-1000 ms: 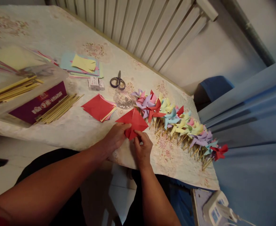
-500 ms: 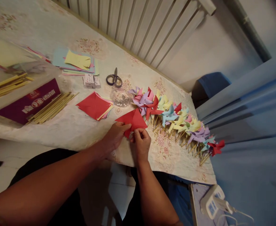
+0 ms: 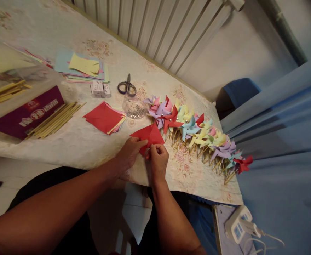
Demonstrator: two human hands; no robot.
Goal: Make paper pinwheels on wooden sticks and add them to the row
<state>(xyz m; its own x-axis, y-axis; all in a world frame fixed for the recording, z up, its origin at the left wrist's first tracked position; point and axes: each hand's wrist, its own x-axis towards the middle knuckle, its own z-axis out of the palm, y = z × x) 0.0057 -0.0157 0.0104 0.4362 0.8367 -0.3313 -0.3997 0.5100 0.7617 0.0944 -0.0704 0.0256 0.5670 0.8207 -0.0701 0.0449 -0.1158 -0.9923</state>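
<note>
Both my hands hold one red paper sheet (image 3: 152, 134) above the front part of the table. My left hand (image 3: 131, 150) pinches its left side, thumb on top. My right hand (image 3: 158, 156) grips the lower right edge with fingers curled; whether something small is in those fingertips I cannot make out. Left of my hands lies a stack of cut paper squares (image 3: 103, 117), red on top. Behind them a clear round tub (image 3: 136, 109) holds small shiny pins. Finished paper pinwheels (image 3: 189, 127) on sticks lie in a row to the right.
Scissors (image 3: 127, 85) lie behind the tub. Small white boxes (image 3: 100, 89) stand by a pile of coloured paper (image 3: 63, 62). Thin sticks (image 3: 56, 122) lie beside a purple-labelled box (image 3: 25, 117) at left. A radiator (image 3: 155, 32) runs behind; a power strip (image 3: 237, 223) sits lower right.
The view has shifted slightly. My right fingers have moved a little at the paper's lower edge. Both hands still hold the red sheet in nearly the same place.
</note>
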